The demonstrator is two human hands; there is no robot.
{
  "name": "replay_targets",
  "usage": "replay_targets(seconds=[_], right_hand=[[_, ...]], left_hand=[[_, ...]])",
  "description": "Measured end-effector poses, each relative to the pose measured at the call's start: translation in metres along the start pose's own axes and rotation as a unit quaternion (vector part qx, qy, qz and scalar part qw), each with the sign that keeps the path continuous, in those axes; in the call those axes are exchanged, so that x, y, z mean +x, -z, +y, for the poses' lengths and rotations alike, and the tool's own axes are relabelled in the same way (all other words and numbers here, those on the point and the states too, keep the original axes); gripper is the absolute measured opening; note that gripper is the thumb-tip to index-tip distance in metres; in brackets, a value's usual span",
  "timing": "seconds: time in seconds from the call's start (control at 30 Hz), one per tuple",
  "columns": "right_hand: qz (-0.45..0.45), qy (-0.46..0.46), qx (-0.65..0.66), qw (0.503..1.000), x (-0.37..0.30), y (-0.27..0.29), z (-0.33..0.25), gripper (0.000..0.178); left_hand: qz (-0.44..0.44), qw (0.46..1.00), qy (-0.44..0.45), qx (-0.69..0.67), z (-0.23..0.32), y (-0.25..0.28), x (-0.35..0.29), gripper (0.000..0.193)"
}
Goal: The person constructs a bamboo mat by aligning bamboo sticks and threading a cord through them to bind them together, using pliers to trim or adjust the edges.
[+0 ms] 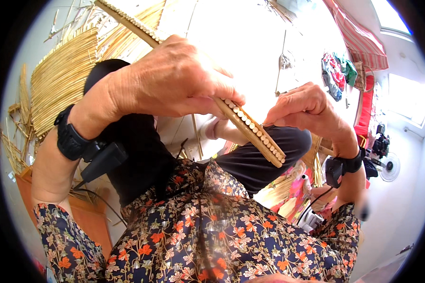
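Note:
A long, narrow wooden strip (251, 128) slants across my view from upper left to lower right. A row of pale, round cut ends, like reed or straw stalks, runs along it. My left hand (174, 78) is closed around the strip near its middle, with part of it hidden under the palm. Close to the strip's right side, my right hand (309, 108) is closed in a pinch. A tiny dark tip shows at its fingertips, too small to name. My knee, in dark trousers (274, 153), lies beneath the strip's lower end.
A mat of yellow stalks (63, 78) leans at the left, with loose stalks around it. An orange-brown wooden piece (87, 221) stands at lower left. Clothes (337, 73), a red striped cloth (359, 35) and a white fan (389, 166) are at the right.

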State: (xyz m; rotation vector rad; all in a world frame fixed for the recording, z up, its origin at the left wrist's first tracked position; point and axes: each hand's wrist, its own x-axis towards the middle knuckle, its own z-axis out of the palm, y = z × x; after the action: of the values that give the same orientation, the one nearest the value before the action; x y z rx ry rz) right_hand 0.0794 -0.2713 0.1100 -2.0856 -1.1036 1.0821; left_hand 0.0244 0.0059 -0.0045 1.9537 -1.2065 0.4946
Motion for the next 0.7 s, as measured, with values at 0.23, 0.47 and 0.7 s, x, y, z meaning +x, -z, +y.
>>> replay_targets(seconds=[0.23,0.47,0.7], right_hand=[[0.042,-0.019,0.005,0.999,-0.016,-0.017,0.014,0.014],[0.056,-0.018,-0.013,0.998,-0.022,-0.011,0.008,0.015],[0.048,0.001,-0.030,0.998,-0.023,-0.012,0.006,0.014]], left_hand=[[0.023,0.999,-0.013,0.036,0.003,-0.024,0.004,0.034],[0.047,0.997,-0.036,0.048,0.001,-0.026,0.015,0.037],[0.081,0.994,-0.038,0.060,0.006,-0.032,0.013,0.035]])
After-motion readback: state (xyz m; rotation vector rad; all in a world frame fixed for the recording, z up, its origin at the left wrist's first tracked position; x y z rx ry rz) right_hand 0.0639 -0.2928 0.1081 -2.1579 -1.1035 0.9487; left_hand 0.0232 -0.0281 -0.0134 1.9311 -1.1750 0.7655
